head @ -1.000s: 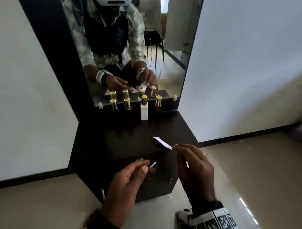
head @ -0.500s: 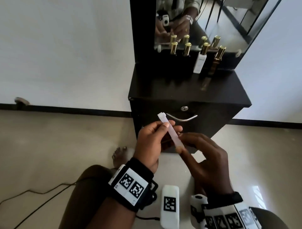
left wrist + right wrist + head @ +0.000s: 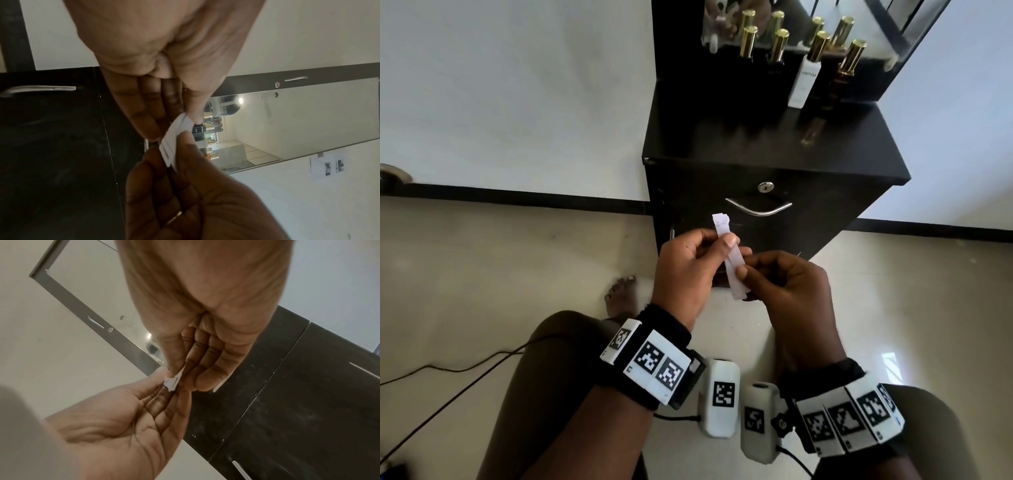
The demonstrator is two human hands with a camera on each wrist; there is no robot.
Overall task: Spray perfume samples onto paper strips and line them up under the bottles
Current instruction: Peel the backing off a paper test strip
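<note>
Both hands hold a thin bundle of white paper strips in front of the black cabinet's drawer. My left hand pinches the upper part between thumb and fingers. My right hand pinches the lower part. The left wrist view shows the strips' layered edges between my left hand and my ringed right hand. In the right wrist view only a small corner of the strips shows. Several gold-capped perfume bottles stand by the mirror, among them a white bottle and an amber bottle.
The black cabinet top is bare in front of the bottles. Below it are a drawer lock and a metal handle. A black cable lies on the tiled floor at left. A bare foot and my knees are below the hands.
The head view has tipped down. The strips, held by the right hand alone above the cabinet edge, now sit lower before the drawer, and the left hand has joined in pinching them.
</note>
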